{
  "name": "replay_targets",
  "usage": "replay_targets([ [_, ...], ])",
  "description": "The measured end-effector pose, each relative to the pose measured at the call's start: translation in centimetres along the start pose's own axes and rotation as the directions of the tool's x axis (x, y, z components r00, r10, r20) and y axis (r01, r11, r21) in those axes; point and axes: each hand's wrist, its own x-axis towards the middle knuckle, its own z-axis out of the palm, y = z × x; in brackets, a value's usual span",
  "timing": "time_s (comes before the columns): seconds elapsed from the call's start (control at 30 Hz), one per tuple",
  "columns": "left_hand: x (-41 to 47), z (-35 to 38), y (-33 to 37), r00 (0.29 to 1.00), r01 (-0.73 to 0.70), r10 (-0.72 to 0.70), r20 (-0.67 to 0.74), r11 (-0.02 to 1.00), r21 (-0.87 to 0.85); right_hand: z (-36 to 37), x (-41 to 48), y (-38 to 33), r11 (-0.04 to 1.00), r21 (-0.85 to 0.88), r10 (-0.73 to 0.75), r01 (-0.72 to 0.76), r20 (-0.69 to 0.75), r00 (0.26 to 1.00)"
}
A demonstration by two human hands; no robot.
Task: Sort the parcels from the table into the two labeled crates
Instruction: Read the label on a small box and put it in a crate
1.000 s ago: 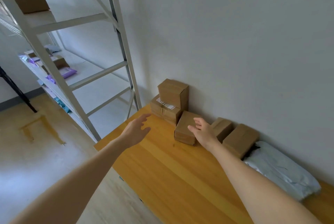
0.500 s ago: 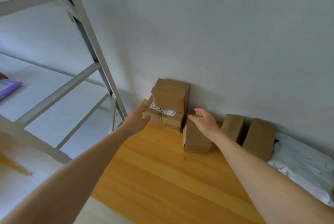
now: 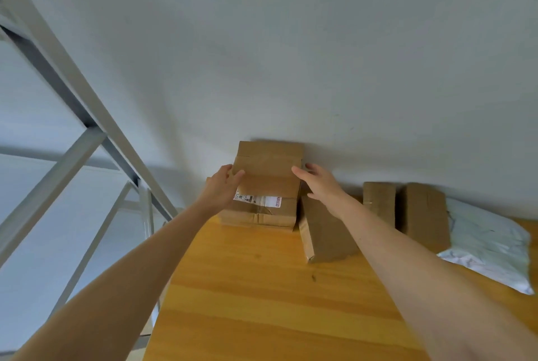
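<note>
The left hand (image 3: 221, 189) hides part of the label (image 3: 263, 201) on the lower box (image 3: 262, 218), its print illegibly small.

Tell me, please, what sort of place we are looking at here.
Probably a parcel storeroom or mailroom: taped cardboard boxes stacked on a wooden table, a white mailer bag, and a metal shelving rack at left.

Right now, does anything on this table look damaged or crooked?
The bottom box of the stack looks creased and dented along its front lower edge, under the label. The long box right of it lies askew, angled to the others. The white mailing bag is wrinkled, with no tear showing.
</note>
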Motion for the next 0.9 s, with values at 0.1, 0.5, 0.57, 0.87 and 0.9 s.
replay_targets([
  [0.1, 0.7, 0.4, -0.4, 1.0, -0.017, 0.018, 0.022, 1.0, -0.02, 0.6, 0.7, -0.1, 0.999, 0.046, 0.022, -0.023, 0.02, 1.0],
  [0.5, -0.2, 1.7, 0.2, 0.983, -0.175, 0.174, -0.065, 0.985, -0.012, 0.7, -0.4, 1.3, 0.974, 0.225, 0.004, 0.002, -0.027, 1.0],
  [0.57, -1.1, 1.9, 1.0, 0.982, -0.184, 0.182, -0.05, 0.982, -0.05, 0.0, -1.6, 1.6, 0.962, 0.272, 0.0, 0.013, -0.051, 0.999],
  [0.87, -9.2, 4.8, 5.5, 0.972, -0.225, 0.234, 0.028, 0.957, -0.184, -6.4, -10.7, 3.0, 0.926, 0.358, -0.081, 0.12, -0.124, 0.989],
  [0.9, -10.0, 5.2, 5.9, 0.969, -0.233, 0.243, 0.038, 0.956, -0.18, -6.9, -11.5, 3.3, 0.925, 0.36, -0.079, 0.122, -0.132, 0.988],
])
